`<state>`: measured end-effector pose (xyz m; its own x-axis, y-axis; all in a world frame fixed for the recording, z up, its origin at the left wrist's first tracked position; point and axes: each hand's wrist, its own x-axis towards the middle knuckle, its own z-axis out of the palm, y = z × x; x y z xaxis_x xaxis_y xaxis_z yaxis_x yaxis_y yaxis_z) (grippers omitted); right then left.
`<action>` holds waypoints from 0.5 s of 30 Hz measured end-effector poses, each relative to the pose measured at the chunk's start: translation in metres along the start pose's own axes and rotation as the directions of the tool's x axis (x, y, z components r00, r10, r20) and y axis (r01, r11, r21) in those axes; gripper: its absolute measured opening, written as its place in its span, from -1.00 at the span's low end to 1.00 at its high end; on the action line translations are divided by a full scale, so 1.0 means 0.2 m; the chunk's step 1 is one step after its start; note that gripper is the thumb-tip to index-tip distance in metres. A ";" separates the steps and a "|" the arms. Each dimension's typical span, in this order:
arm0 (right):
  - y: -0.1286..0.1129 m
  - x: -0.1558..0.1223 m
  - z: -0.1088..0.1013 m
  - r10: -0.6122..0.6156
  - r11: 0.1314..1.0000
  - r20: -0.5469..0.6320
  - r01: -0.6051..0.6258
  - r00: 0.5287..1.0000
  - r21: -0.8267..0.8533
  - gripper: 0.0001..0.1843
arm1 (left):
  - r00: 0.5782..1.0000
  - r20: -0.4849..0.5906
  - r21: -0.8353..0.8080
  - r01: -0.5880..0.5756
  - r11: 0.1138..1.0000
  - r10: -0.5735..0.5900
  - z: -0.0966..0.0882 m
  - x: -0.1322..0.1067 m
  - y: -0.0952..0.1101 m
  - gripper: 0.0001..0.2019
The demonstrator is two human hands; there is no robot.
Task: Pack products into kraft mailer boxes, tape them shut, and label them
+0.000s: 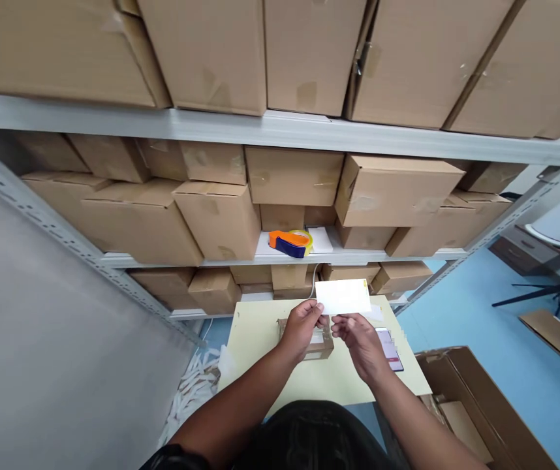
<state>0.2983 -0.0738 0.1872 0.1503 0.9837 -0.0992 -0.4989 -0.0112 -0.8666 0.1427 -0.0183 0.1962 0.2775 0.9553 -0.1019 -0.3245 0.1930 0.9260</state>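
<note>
My left hand [303,326] pinches the lower left corner of a white rectangular paper slip [342,296] between thumb and fingers. The slip has a small yellow mark at its upper right corner; no writing can be made out. Just below its lower edge is my right hand [357,336], fingers loosely bent and a little apart, with nothing visible in them. Under and between both hands, a small taped cardboard box [320,349] with a white patch on top lies on the pale yellow table [304,382]. My left hand hides part of that box.
A phone [388,349] lies to the right on the table. An orange and blue tape dispenser [290,243] sits on the shelf [231,262] among stacked cartons [221,219]. A large open carton [476,391] stands at lower right; white strips [196,385] pile up at left.
</note>
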 end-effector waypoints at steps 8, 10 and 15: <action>0.06 0.02 0.21 0.005 0.998 -0.085 -0.011 0.996 -0.066 -0.64 | 0.994 0.101 0.082 -0.041 0.996 0.033 -0.17 -0.18 0.07 -0.62; 0.04 0.01 0.23 0.019 0.997 -0.086 -0.025 0.996 -0.068 -0.63 | 0.997 0.054 0.055 -0.049 0.997 0.046 -0.22 -0.19 0.10 -0.64; 0.01 -0.05 0.23 0.038 0.994 -0.103 -0.048 0.994 -0.095 -0.63 | 0.995 0.002 0.105 -0.103 0.989 0.103 -0.28 -0.21 0.18 -0.76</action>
<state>0.2567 -0.0747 0.2079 0.2186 0.9586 -0.1823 -0.4218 -0.0756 -0.9035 0.0686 -0.0381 0.2136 0.2444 0.9697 -0.0051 -0.2548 0.0693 0.9645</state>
